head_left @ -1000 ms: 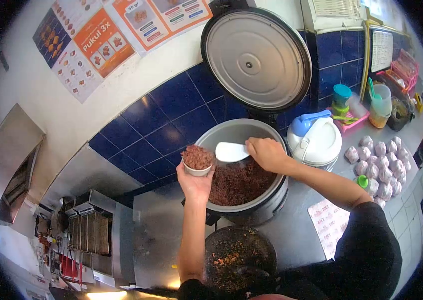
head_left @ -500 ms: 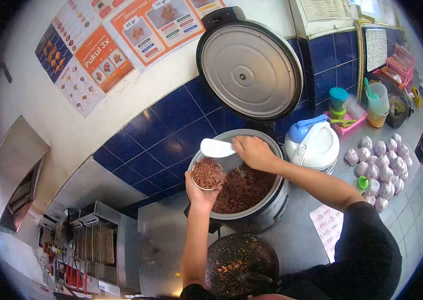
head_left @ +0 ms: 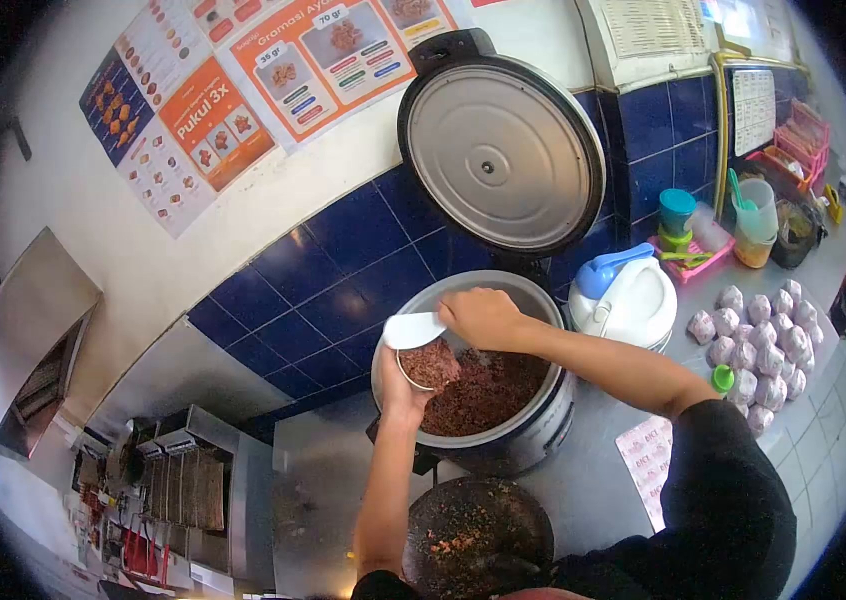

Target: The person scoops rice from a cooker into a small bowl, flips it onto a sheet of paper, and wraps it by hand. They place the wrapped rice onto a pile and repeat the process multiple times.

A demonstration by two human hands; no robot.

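Left hand [head_left: 398, 388]: clasped under a cup [head_left: 430, 366], at the left rim of the cooker pot [head_left: 543, 400].
Cup: heaped with red-brown rice.
Paddle [head_left: 413, 330]: white, lying left to right, blade just above the cup.
Right hand [head_left: 483, 318]: closed on the paddle's handle.
Cooker pot: open on the bench [head_left: 603, 480], holding more rice.

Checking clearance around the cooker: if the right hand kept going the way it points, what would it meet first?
Probably the filled small cup in the left hand: the right hand aims its white paddle leftward just over it. Depth is unclear, so it might pass above.
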